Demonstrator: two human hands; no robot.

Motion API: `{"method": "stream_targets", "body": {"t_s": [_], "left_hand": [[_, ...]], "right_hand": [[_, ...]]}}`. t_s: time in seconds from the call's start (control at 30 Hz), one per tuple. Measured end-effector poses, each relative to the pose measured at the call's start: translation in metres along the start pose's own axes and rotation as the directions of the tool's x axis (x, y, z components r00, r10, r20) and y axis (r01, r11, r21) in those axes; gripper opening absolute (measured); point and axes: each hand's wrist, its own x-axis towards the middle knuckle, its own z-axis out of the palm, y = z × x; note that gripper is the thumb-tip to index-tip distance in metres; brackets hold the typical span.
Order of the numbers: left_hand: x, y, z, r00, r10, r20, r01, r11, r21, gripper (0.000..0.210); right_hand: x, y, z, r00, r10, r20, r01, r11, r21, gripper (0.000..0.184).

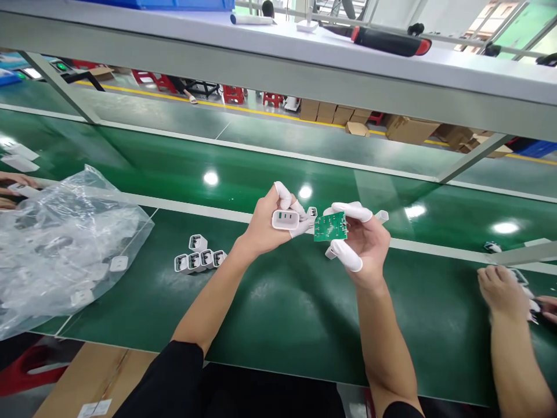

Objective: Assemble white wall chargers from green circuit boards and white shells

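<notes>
My left hand [272, 217], with white finger cots on its fingers, is closed around a white charger housing [285, 220] whose end with port slots faces me. In my right hand [365, 238], also wearing finger cots, a green circuit board [329, 227] is pinched between thumb and fingers. The board's soldered face is turned toward me, close to the fingertips of my left hand. Partly hidden behind my hands, a few more white housings [312, 212] rest on the bench. Left of my left forearm stands a group of white housings [194, 261] with parts visible inside.
A clear plastic bag [65, 249] of white parts covers the bench's left side. Other people's hands [505, 290] work at the right and far left edges. Above runs a white shelf [278, 55] carrying a black-and-red tool [391, 42]. A cardboard box [82, 377] sits below at left.
</notes>
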Motion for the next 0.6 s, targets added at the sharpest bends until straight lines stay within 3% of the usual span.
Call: {"method": "stream_targets", "body": {"t_s": [0.1, 0.2, 0.3, 0.43, 0.6], "left_hand": [[-0.004, 0.001, 0.0, 0.995, -0.088, 0.054, 0.08, 0.989, 0.126, 0.044], [-0.004, 0.012, -0.003, 0.983, -0.08, 0.167, 0.029, 0.957, 0.29, 0.05], [-0.003, 0.023, -0.005, 0.971, -0.027, 0.239, -0.073, 0.914, 0.4, 0.046], [-0.003, 0.029, -0.005, 0.964, 0.107, 0.242, -0.223, 0.82, 0.527, 0.038], [-0.004, 0.028, -0.005, 0.956, 0.166, 0.244, -0.283, 0.751, 0.597, 0.035]], "right_hand": [[-0.002, -0.004, 0.004, 0.999, -0.046, -0.018, 0.045, 0.998, -0.051, 0.05], [-0.002, -0.007, 0.004, 0.994, -0.108, -0.034, 0.104, 0.988, -0.111, 0.049], [-0.002, -0.007, 0.004, 0.979, -0.2, -0.027, 0.191, 0.962, -0.194, 0.052], [-0.004, -0.004, 0.006, 0.965, -0.262, -0.017, 0.249, 0.932, -0.262, 0.058], [-0.007, -0.001, 0.008, 0.951, -0.31, 0.009, 0.3, 0.913, -0.278, 0.063]]}}
